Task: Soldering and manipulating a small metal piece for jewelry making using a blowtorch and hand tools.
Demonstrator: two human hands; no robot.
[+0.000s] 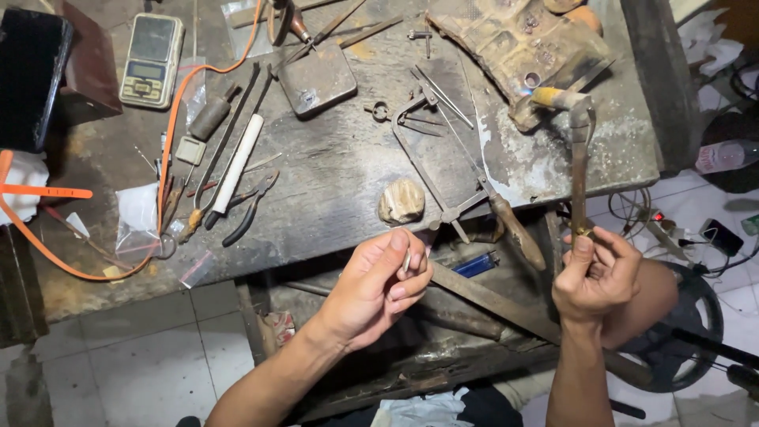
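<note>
Worn and stained, the dark workbench (332, 182) fills the upper view, with pale floor tiles (158, 364) below it at the near left.

Nearest are the two forearms reaching up from the bottom edge. The left hand (379, 289) is curled, its thumb and fingertips pinched narrowly on a small, thin, pale metal piece (407, 259) held just in front of the bench edge; what the piece is cannot be told. The right hand (597, 277) is closed around the lower end of a blowtorch (579, 158), a dark pipe that rises upright and bends at the top toward the left, its nozzle reaching over the bench's right side.

Between the hands, under the bench edge, lie a long rusty file (490, 299) and a blue lighter (476, 265).

On the bench just beyond the left hand sits a rounded tan lump (402, 201), and beside it a jeweller's saw (451, 158) with a wooden handle. Left of these lie black pliers (251, 209), a white rod (237, 162) and a small plastic bag (138, 213). An orange hose (170, 134) loops across that side.

Farther back are a flat metal block (318, 77), a pocket scale (152, 59), a black phone (30, 75) and, at the right, a scorched block (522, 43).
</note>
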